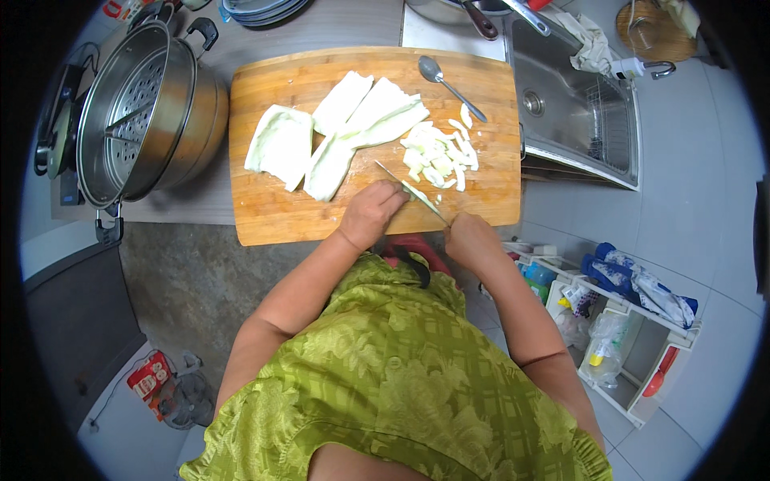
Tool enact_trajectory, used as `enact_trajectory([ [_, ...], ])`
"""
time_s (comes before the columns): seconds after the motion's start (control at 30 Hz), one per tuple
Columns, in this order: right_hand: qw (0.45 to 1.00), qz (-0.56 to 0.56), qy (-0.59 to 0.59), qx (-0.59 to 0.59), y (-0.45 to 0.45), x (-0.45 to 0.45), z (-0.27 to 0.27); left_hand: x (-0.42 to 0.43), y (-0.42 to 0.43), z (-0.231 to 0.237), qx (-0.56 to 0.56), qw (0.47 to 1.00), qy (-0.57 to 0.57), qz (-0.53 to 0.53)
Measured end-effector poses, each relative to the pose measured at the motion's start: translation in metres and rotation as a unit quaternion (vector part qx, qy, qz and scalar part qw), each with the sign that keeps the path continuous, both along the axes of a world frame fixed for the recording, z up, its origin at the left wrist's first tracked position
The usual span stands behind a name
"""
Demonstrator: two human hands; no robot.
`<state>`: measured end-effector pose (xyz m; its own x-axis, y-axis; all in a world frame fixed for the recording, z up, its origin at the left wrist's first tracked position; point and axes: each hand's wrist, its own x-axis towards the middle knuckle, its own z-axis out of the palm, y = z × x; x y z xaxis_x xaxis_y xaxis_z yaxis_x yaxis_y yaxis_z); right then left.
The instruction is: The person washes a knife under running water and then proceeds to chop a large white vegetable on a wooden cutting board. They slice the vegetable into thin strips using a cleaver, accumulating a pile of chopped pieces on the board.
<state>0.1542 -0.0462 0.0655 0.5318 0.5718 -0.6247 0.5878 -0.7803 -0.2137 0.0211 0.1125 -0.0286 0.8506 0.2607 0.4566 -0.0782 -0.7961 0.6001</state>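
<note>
A kitchen knife [432, 208] slants over the front of the wooden cutting board [271, 210], its handle in my right hand [472, 240]. Beside the blade, my left hand [374, 209] has its fingers curled over a pale green vegetable piece [416, 190], mostly hidden by the hand and knife. A heap of cut vegetable pieces [434, 150] lies just beyond the blade. Further left on the board are large peeled vegetable slabs, one broad slab [280, 144] at the far left and several longer ones [364, 117] next to it.
A metal spoon [442, 78] rests at the board's back right. To the left stands a large steel steamer pot [180, 126]. Stacked plates [264, 13] are at the back. A steel sink [565, 114] adjoins the board's right side, with a white shelf rack [631, 349] below.
</note>
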Motion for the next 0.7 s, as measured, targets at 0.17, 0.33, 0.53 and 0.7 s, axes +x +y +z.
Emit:
enact_trajectory([
  [0.17,0.998,-0.042,0.023,0.039,-0.006,0.008,-0.020,0.001,-0.001,-0.004,-0.002,1.000,-0.011,0.008],
  [0.33,0.997,-0.044,0.028,0.051,-0.009,0.006,0.000,0.000,0.001,-0.001,-0.016,0.999,-0.030,0.009],
  [0.53,1.000,-0.008,-0.002,0.021,-0.015,-0.003,0.014,-0.001,0.001,-0.003,-0.010,0.999,-0.025,0.017],
  [0.7,0.999,-0.007,-0.012,0.031,-0.016,-0.006,0.010,-0.002,0.001,-0.001,-0.011,1.000,-0.009,0.018],
])
